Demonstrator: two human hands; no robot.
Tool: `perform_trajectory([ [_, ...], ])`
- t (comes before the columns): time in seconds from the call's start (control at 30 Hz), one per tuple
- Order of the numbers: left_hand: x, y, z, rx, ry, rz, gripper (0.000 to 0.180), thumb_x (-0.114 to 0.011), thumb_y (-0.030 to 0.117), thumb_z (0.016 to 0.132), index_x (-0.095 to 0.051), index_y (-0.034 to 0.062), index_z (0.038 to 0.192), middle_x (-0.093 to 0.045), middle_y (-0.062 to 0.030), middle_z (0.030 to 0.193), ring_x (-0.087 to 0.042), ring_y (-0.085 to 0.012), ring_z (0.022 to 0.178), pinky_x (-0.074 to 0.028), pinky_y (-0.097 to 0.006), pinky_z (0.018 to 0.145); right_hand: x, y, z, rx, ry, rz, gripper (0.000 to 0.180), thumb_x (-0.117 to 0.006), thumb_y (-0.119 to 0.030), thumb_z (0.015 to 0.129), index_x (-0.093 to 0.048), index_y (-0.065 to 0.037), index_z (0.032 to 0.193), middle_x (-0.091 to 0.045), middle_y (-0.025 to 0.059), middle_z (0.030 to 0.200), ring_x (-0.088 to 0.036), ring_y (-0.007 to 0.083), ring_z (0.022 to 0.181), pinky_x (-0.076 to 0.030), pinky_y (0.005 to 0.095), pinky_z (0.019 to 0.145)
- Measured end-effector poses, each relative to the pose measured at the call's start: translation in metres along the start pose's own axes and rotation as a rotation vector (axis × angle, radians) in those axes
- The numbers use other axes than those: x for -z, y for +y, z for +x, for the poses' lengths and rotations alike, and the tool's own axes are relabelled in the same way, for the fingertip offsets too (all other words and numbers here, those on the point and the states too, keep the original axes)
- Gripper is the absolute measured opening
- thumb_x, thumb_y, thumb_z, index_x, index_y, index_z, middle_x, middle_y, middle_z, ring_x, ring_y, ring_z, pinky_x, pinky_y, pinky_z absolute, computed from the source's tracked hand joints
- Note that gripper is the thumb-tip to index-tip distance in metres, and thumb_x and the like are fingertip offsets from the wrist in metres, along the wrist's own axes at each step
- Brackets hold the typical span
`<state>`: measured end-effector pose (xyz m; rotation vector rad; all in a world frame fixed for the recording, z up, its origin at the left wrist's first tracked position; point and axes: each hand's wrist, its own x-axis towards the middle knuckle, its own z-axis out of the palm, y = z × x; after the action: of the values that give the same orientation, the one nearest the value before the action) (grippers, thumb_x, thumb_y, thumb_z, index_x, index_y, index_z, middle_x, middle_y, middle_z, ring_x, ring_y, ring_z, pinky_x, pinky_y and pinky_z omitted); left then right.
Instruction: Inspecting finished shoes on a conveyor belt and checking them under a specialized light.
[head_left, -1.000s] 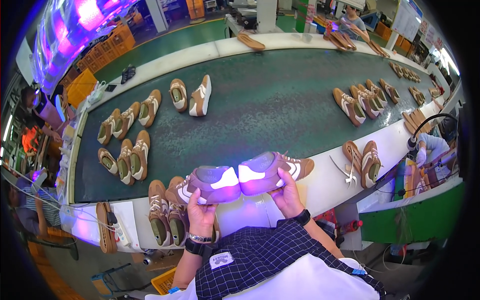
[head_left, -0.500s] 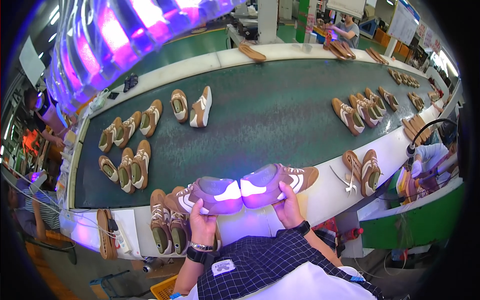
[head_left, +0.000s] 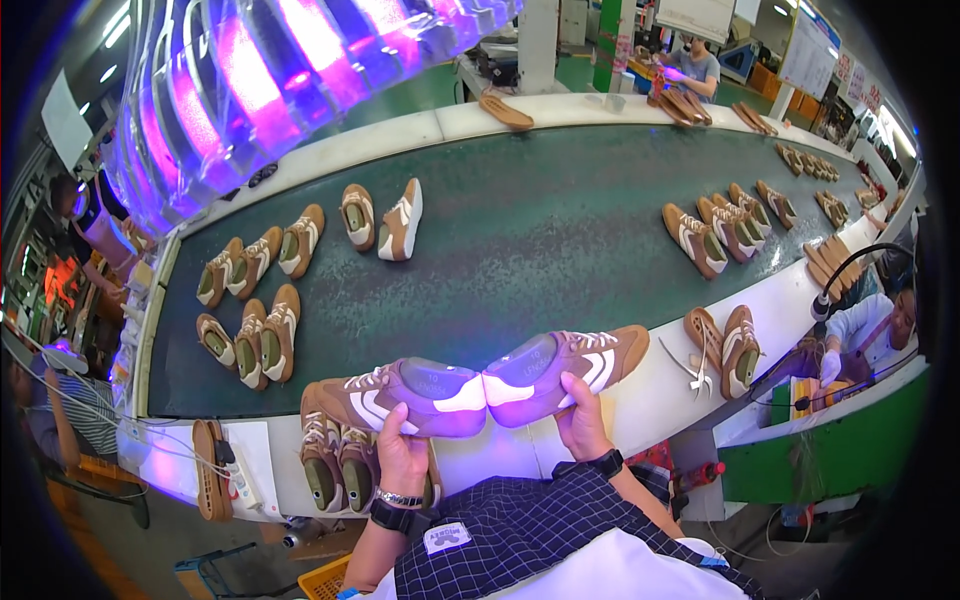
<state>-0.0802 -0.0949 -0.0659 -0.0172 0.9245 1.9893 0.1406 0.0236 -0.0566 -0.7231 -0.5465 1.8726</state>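
Note:
I hold two brown sneakers with white side stripes heel to heel above the near edge of the green conveyor belt (head_left: 540, 240). My left hand (head_left: 400, 452) grips the left sneaker (head_left: 405, 395) from below. My right hand (head_left: 580, 418) grips the right sneaker (head_left: 565, 368) the same way. Purple light glows on both heels where they meet. Both shoes lie on their sides, toes pointing outward.
Several pairs of brown sneakers lie on the belt at left (head_left: 262, 330), centre (head_left: 385, 218) and right (head_left: 715, 230). Another pair (head_left: 330, 470) sits on the white ledge below my left hand, one more (head_left: 725, 345) to the right. A seated person (head_left: 870, 325) works at right. A purple lamp (head_left: 280, 70) hangs overhead.
The two sneakers stay heel to heel in my hands. My head has tilted, so the purple lamp fills more of the top left.

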Motion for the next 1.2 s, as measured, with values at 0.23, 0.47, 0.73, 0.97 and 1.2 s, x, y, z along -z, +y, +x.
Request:
perform_trajectory([
  [0.23,-0.004,-0.005,0.003,0.082,0.029,-0.083,0.04,-0.064,0.017,0.087,-0.053,0.0071,0.124,-0.061,-0.0062,0.118,-0.059,-0.0225,0.109,-0.05,-0.04,0.095,0.0,0.006,0.004,-0.082,0.022,0.052,0.045,-0.057,-0.024,0.092,-0.046,-0.005,0.131,-0.058,0.0077,0.123,-0.057,0.0204,0.113,-0.045,0.0385,0.099],
  [0.47,0.0,-0.014,0.009,0.129,0.113,-0.104,0.046,-0.065,0.021,0.085,-0.051,0.011,0.128,-0.06,-0.0054,0.123,-0.056,-0.025,0.114,-0.045,-0.048,0.097,-0.004,0.01,0.004,-0.096,0.06,0.086,0.047,-0.057,-0.026,0.092,-0.044,-0.009,0.134,-0.057,0.007,0.127,-0.056,0.0209,0.115,-0.047,0.0402,0.099],
  [0.73,0.0,-0.009,0.007,0.122,0.104,-0.088,0.04,-0.064,0.015,0.086,-0.053,0.0074,0.124,-0.061,-0.0066,0.119,-0.058,-0.0227,0.111,-0.049,-0.042,0.095,0.002,0.009,0.004,-0.096,0.052,0.043,0.044,-0.058,-0.024,0.091,-0.047,-0.007,0.13,-0.059,0.0075,0.122,-0.057,0.0204,0.113,-0.045,0.0398,0.099],
  [0.97,-0.006,0.001,0.003,0.044,0.015,-0.006,0.045,-0.064,0.011,0.085,-0.052,0.0042,0.127,-0.061,-0.0058,0.12,-0.058,-0.0205,0.111,-0.047,-0.037,0.098,0.009,0.001,0.007,-0.088,-0.001,-0.004,0.044,-0.062,-0.02,0.089,-0.048,-0.005,0.129,-0.06,0.0067,0.121,-0.057,0.0199,0.112,-0.045,0.0387,0.099],
  [1.2,-0.004,0.0,0.005,0.123,0.011,-0.036,0.047,-0.066,0.01,0.083,-0.052,0.0047,0.128,-0.061,-0.0057,0.121,-0.058,-0.0212,0.112,-0.046,-0.038,0.1,0.013,-0.002,0.007,-0.097,-0.009,-0.001,0.047,-0.062,-0.019,0.088,-0.048,-0.004,0.13,-0.059,0.0069,0.121,-0.057,0.0206,0.112,-0.044,0.0395,0.101],
])
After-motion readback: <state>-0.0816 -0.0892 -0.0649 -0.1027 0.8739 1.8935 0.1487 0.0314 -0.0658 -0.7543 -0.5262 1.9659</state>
